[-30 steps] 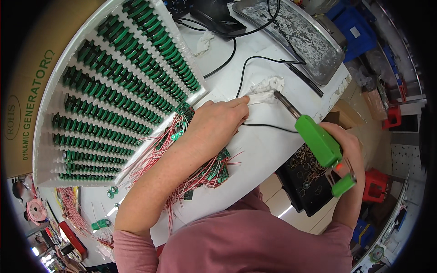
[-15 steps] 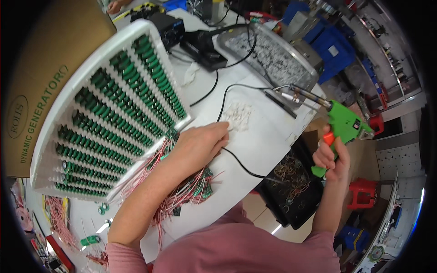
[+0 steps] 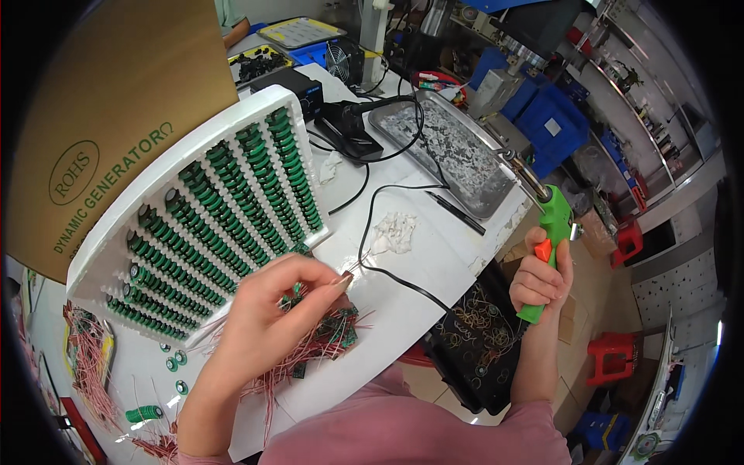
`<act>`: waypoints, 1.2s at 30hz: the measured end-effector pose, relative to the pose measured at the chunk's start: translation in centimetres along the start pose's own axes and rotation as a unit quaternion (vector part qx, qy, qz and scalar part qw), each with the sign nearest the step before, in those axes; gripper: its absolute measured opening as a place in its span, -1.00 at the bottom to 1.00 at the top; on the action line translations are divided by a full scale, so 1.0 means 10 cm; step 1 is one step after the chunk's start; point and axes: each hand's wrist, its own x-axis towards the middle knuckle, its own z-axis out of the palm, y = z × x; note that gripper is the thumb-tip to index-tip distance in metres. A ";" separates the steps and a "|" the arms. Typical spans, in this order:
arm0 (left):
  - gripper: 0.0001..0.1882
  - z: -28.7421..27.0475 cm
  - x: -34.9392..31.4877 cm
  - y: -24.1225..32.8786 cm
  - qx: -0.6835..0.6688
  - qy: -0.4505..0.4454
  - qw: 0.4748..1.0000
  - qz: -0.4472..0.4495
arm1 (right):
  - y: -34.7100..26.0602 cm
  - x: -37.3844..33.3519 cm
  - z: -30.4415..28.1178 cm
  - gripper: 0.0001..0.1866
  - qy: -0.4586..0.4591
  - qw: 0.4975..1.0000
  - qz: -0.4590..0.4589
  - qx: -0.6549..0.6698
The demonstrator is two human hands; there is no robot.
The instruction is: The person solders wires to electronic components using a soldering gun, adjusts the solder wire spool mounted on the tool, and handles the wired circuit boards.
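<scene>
In my right hand [image 3: 538, 279] is a green soldering gun [image 3: 554, 213] with an orange trigger, held up beyond the table's right edge with its metal tip pointing up and left. My left hand [image 3: 283, 306] is closed in a pinch at the middle of the table. A tiny dark end shows at its fingertips, too small to name. Below that hand lies a tangled bundle of red and white wires with small green circuit boards [image 3: 337, 332], partly hidden by the palm. Beyond it leans a white foam tray [image 3: 198, 128] filled with rows of green round parts.
A large cardboard box [image 3: 139, 70] stands behind the foam tray. Farther back are a soldering station [image 3: 298, 93], a metal tray [image 3: 457, 155] and crumpled tissue [image 3: 394, 232]. A black cable crosses the table. Below its right edge sits a black bin of wire scraps [image 3: 480, 333].
My left hand has moved back from near the tissue to above the wires and now pinches. My right hand with the soldering gun has shifted slightly left, and the view has tilted up.
</scene>
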 end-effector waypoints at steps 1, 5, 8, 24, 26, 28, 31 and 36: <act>-0.92 -0.03 -0.08 0.05 0.000 0.004 1.000 0.004 | 0.01 0.01 0.04 -0.65 -0.004 1.000 0.002 -0.004; -0.90 -0.17 -0.38 0.17 -0.225 0.063 0.969 -0.080 | 0.11 -0.02 0.16 -0.63 -0.045 0.999 0.002 -0.001; -0.90 -0.26 -0.59 0.18 -0.263 0.120 0.956 -0.058 | 0.20 -0.06 0.23 -0.63 -0.052 0.999 0.007 0.003; -0.87 -0.94 -1.61 -0.76 0.086 0.292 0.944 0.132 | 1.43 0.12 0.52 -0.71 -0.085 0.948 -0.073 -0.299; -0.88 -0.85 -1.70 -0.83 0.020 0.254 0.966 0.056 | 1.49 0.16 0.64 -0.70 -0.116 0.936 -0.074 -0.323; -0.91 -0.95 -1.73 -0.62 -0.095 0.348 0.926 0.109 | 1.56 0.19 0.67 -0.69 -0.117 0.930 -0.097 -0.336; -0.91 -1.10 -1.74 -0.63 0.070 0.341 0.928 0.135 | 1.66 0.18 0.75 -0.69 -0.122 0.925 -0.117 -0.340; -0.92 -1.03 -1.80 -0.50 -0.043 0.386 0.911 0.139 | 1.78 0.25 0.82 -0.64 -0.117 0.890 -0.144 -0.416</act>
